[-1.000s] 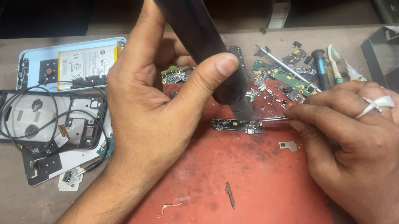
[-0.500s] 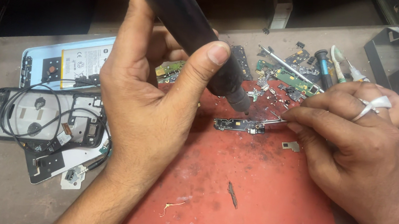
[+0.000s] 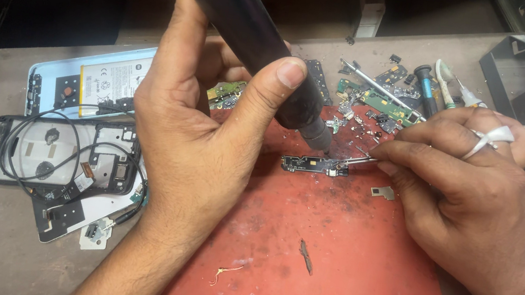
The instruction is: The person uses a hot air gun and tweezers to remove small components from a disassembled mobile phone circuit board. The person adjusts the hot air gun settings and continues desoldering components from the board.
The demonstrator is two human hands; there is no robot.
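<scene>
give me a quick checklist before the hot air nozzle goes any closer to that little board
1. Left hand grips the black hot air handle: ok.
2. Nozzle tip aimed at the small board: ok.
3. Right hand holds tweezers at the board's right end: ok.
4. Board lies on the red mat: ok.
5. Loose metal shield apart from the board: ok.
6. Air running: cannot tell.

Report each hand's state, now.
Left hand: closed around the black hot-air wand.
Right hand: pinching tweezers at the small circuit board.
</scene>
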